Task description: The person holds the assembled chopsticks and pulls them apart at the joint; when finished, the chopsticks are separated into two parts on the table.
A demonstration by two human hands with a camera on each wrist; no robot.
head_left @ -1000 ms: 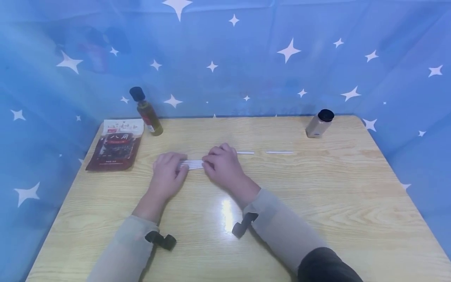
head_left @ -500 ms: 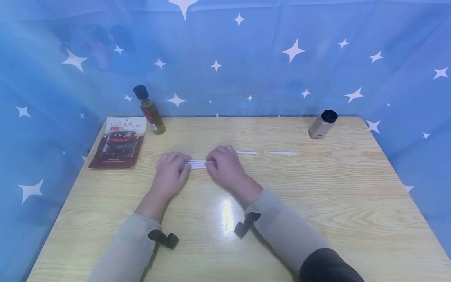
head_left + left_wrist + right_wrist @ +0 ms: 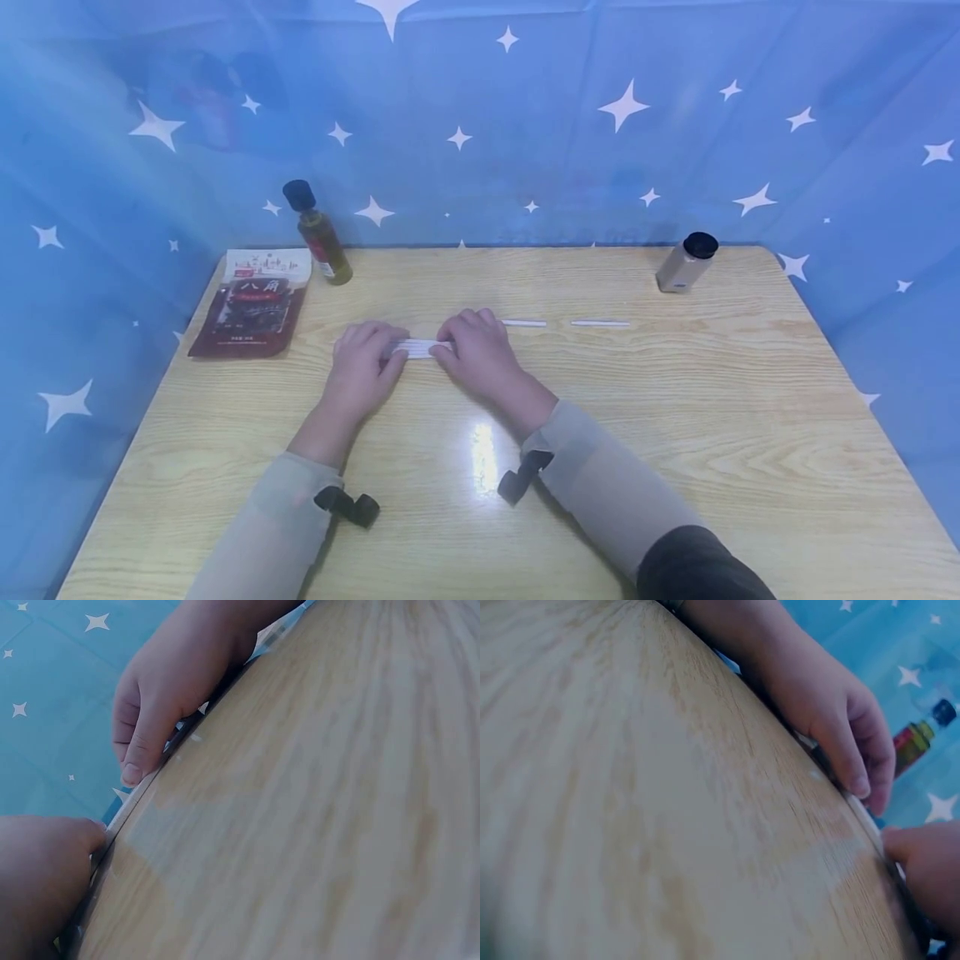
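Observation:
A row of several thin white sticks [image 3: 417, 348] lies side by side on the table, between my two hands. My left hand [image 3: 362, 367] holds their left end, thumb on the near side and fingers on the far side. At the right end, my right hand [image 3: 480, 354] pinches the same sticks with thumb and fingers. The wrist views show the row edge-on, as a pale strip [image 3: 864, 816] between the fingertips. Past my right hand lie two more white sticks: a nearer one [image 3: 527, 323], its left end hidden by the hand, and a farther one [image 3: 600, 323].
A brown-red packet [image 3: 251, 312] with a white top lies at the table's back left. Beside it stands a dark bottle [image 3: 324, 246] with a black cap. A jar [image 3: 684, 265] with a black lid stands at the back right. Blue star-patterned cloth [image 3: 480, 125] hangs behind the table [image 3: 712, 417].
The view has shifted slightly. My right thumb has moved a little left along the white sticks, while my left hand stays in place at their left end.

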